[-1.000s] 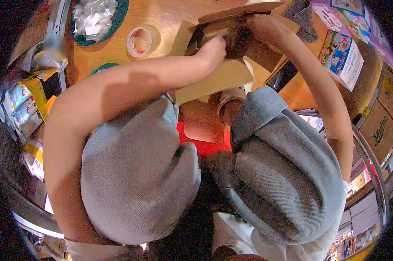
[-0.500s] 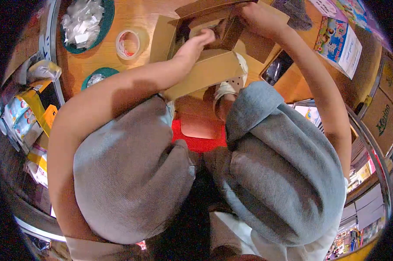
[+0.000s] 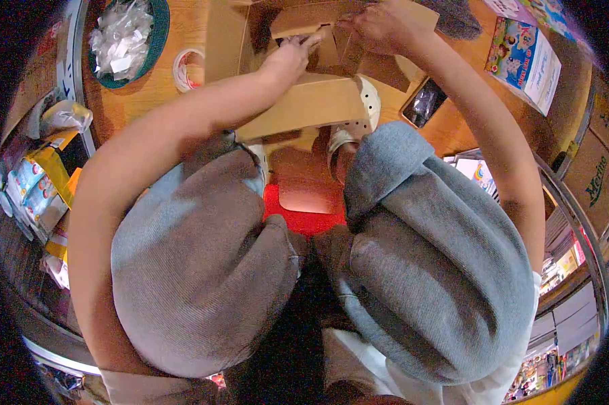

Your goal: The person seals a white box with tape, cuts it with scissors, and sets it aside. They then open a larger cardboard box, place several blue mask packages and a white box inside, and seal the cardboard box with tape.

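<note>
An opened cardboard box (image 3: pixel 304 104) stands between my feet, its flaps raised. My left hand (image 3: pixel 287 61) reaches over the near side into it, with thumb and fingers closed at the edge of an inner cardboard flap (image 3: pixel 301 23) that has small dark slots. On the far right of the box, my right hand (image 3: pixel 382 28) has its fingers curled on the cardboard, the fingertips close to that same inner flap. The bottom of the box is mostly hidden by the flaps and my hands.
Left on the wooden floor lie a green tray (image 3: pixel 157 54) of clear plastic packets (image 3: pixel 121 39) and a tape roll (image 3: pixel 188 70). A phone (image 3: pixel 426 102) and a printed card box (image 3: pixel 523 64) are right. My shoe (image 3: pixel 366 104) stands against the box; a red surface (image 3: pixel 304 219) shows below.
My left hand has gone from spread inside the box to closed at the inner flap. The box has shifted slightly left and up, and the right hand has moved a little left.
</note>
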Demonstrator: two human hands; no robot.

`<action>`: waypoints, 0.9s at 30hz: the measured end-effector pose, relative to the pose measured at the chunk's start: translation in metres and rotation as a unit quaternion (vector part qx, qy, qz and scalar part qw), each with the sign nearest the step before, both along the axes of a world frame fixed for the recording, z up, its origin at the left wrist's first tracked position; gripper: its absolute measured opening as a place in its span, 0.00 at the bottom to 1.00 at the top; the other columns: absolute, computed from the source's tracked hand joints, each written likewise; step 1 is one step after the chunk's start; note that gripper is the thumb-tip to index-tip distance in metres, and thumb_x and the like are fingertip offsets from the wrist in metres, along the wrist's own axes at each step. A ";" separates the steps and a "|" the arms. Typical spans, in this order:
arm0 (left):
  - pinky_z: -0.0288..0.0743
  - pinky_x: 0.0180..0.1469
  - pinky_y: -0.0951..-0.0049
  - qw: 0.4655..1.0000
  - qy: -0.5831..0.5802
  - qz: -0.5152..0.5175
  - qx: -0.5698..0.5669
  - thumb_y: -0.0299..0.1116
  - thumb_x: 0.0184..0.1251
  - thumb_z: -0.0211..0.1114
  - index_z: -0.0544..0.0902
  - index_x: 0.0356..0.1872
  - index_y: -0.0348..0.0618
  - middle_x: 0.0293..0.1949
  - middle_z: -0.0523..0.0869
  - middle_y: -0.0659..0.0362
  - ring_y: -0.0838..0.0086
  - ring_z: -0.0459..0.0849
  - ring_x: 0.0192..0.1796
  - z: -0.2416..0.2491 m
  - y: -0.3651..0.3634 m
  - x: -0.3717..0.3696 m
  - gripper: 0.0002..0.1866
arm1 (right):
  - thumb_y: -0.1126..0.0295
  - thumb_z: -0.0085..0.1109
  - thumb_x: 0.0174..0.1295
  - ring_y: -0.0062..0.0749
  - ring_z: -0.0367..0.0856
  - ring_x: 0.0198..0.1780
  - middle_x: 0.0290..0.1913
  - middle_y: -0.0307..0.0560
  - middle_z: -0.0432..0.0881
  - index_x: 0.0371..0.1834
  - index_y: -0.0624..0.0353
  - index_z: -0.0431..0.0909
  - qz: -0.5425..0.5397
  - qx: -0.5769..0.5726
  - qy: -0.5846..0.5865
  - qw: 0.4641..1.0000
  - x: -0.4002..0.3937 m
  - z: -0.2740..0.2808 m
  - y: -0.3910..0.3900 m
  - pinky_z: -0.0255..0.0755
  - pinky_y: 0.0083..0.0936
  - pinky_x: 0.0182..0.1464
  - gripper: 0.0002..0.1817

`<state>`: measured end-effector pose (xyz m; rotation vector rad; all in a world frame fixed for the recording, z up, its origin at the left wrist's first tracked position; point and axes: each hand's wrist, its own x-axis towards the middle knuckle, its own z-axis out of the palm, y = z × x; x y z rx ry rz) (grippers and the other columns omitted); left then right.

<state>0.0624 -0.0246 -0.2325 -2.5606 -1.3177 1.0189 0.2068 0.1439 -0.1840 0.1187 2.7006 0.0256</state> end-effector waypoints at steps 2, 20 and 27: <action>0.73 0.48 0.68 0.995 0.063 -0.029 -0.066 0.32 0.60 0.54 0.79 0.52 0.47 0.70 0.54 0.52 0.64 0.75 0.53 0.010 0.008 0.007 0.18 | 0.59 0.49 0.50 0.37 0.80 0.34 0.25 0.46 0.82 0.19 0.54 0.80 0.017 -0.017 0.025 0.999 -0.002 0.002 0.000 0.66 0.33 0.44 0.14; 0.77 0.40 0.58 0.896 -0.231 0.119 -0.359 0.34 0.59 0.54 0.75 0.48 0.31 0.41 0.81 0.42 0.52 0.82 0.42 0.005 0.044 -0.029 0.18 | 0.60 0.43 0.58 0.36 0.79 0.50 0.54 0.51 0.76 0.54 0.47 0.70 -0.087 -0.049 -0.261 0.960 -0.056 0.027 -0.035 0.74 0.36 0.46 0.20; 0.73 0.50 0.58 0.826 -0.289 0.239 -0.420 0.32 0.52 0.58 0.78 0.45 0.36 0.47 0.78 0.40 0.51 0.78 0.50 0.049 0.024 -0.058 0.18 | 0.52 0.33 0.64 0.40 0.67 0.58 0.60 0.55 0.64 0.60 0.48 0.61 -0.075 -0.016 -0.241 0.968 -0.036 -0.044 -0.042 0.58 0.47 0.58 0.23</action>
